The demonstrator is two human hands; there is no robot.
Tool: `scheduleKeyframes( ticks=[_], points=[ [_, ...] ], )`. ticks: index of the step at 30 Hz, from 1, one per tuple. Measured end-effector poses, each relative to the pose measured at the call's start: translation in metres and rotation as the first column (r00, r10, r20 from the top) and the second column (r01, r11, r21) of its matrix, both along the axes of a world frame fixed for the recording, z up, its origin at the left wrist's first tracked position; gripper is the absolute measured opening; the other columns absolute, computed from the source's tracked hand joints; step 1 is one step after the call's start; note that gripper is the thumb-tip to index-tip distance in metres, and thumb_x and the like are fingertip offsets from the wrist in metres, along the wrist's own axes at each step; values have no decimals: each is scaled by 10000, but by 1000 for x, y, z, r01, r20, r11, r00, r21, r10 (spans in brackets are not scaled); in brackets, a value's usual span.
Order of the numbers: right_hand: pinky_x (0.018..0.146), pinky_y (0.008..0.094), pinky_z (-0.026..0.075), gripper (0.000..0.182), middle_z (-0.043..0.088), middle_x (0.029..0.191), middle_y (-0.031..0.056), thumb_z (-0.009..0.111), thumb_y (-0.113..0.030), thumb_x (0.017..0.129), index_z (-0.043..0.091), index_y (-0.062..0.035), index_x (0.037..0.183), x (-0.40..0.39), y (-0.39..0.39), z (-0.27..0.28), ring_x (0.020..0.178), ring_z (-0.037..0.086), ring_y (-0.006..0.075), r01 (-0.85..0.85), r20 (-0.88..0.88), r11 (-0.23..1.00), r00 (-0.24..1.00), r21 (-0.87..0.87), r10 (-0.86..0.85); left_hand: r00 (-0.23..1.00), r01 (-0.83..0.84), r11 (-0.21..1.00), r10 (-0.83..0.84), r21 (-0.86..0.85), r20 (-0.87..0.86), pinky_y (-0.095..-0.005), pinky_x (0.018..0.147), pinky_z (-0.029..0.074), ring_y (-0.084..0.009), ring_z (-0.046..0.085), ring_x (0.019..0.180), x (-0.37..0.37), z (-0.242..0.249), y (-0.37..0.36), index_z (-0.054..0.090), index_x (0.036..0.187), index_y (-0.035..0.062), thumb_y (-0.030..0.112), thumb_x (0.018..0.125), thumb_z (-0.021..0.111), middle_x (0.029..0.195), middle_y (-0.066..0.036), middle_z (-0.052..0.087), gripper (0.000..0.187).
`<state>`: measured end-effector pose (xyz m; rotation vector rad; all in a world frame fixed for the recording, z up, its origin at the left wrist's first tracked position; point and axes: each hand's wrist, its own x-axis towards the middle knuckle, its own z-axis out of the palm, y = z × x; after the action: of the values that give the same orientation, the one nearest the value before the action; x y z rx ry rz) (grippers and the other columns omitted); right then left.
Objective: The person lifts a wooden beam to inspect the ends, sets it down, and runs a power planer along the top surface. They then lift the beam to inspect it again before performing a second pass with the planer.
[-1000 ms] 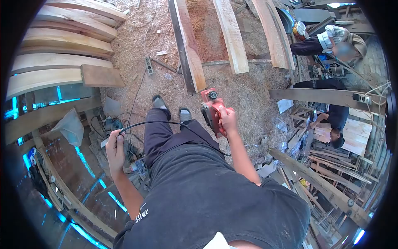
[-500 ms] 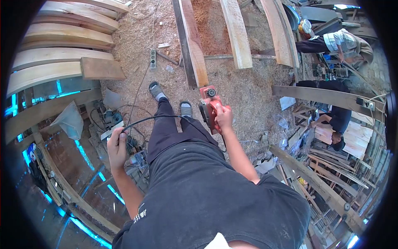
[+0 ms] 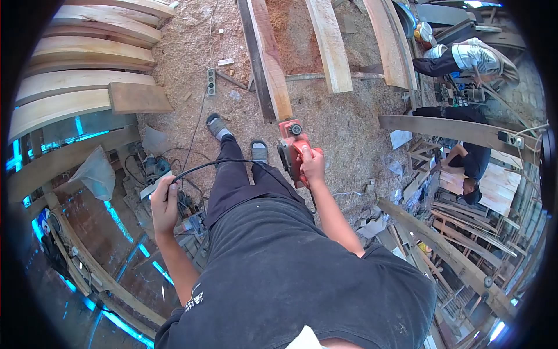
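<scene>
My right hand [image 3: 313,166] is wrapped round the handle of a red electric planer [image 3: 295,146] with a black knob at its front. The planer's front end is right at the near end of a reddish plank [image 3: 272,64], overlapping it in this view. My left hand [image 3: 164,205] is closed on a black power cord [image 3: 218,161], off to the left at waist height. From there the cord arches across my legs toward my right side. A dark board [image 3: 254,64] runs along the left side of the reddish plank.
More planks [image 3: 330,49] lie ahead over shavings-covered floor. Stacked boards [image 3: 93,80] are at the left. A power strip [image 3: 211,81] lies on the floor, its cable trailing near my feet. Two people [image 3: 474,58] are at the right, behind a beam [image 3: 442,125]. Scrap wood [image 3: 471,227] piles up there.
My view has shifted slightly, so the planks and floor appear a little further left and up. Both hands keep their holds on the planer and the cord.
</scene>
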<state>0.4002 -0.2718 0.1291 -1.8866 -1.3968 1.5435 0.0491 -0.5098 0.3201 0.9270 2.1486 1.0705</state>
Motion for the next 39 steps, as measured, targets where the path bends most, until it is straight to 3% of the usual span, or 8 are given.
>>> scheduleKeyframes(
  ticks=[7,10,18,21,25,28,30,39],
  points=[
    [503,326,473,459,662,599,50,604,-386,1032,742,-34,771,-6,-4,5,476,605,141,18,23,1000,1000,13,-18,1000,1,1000,-1,8,-4,-259,786,473,-118,592,859,-6,-1,-1,642,1099,-46,41,1057,571,942,-67,667,121],
    [506,331,473,477,668,609,46,598,-396,1035,735,-36,755,-4,-5,-2,480,606,140,-41,115,998,993,50,35,1000,14,1000,-14,-2,9,-258,783,472,-118,592,855,-3,2,0,643,1092,-49,42,1056,572,931,-70,665,120],
    [442,281,449,471,675,679,41,589,-404,1055,708,-20,808,5,-22,-3,470,590,99,-23,26,999,999,26,22,999,34,999,-34,-6,-29,-264,747,464,-123,580,814,-2,-1,-3,644,1085,-46,39,1047,573,903,-78,654,118],
    [516,334,475,497,665,598,42,595,-430,1039,734,-38,766,4,-21,-5,490,617,142,-8,30,999,1000,44,7,999,27,999,-27,-18,-23,-273,744,467,-136,585,809,-1,-4,-4,645,1084,-44,46,1047,571,906,-82,659,122],
    [517,330,478,495,657,587,44,592,-432,1036,736,-41,767,0,-18,-10,491,617,140,35,15,999,999,36,-36,1000,31,999,-31,-22,-7,-278,754,471,-149,597,818,0,-3,-2,642,1082,-45,44,1045,573,909,-87,661,119],
    [434,261,428,455,664,679,27,579,-383,1066,701,-21,820,1,-13,-22,467,576,80,3,-43,998,999,60,-1,999,40,999,-39,8,-30,-277,760,470,-149,598,823,1,-4,0,641,1078,-44,41,1043,573,909,-88,659,114],
    [518,326,481,475,655,580,47,585,-408,1033,734,-44,766,-1,-9,-20,489,619,136,13,-14,998,1000,57,-13,998,51,998,-50,30,-49,-275,763,470,-149,598,825,0,-4,1,640,1076,-43,40,1043,573,911,-88,658,112],
    [550,338,499,473,685,622,59,592,-406,1030,738,-42,765,-8,6,-25,530,648,148,27,7,999,1000,33,-28,999,28,1000,-29,-9,-22,-278,797,474,-155,607,852,-1,-6,9,638,1076,-49,38,1039,557,925,-93,661,125]
  ],
)
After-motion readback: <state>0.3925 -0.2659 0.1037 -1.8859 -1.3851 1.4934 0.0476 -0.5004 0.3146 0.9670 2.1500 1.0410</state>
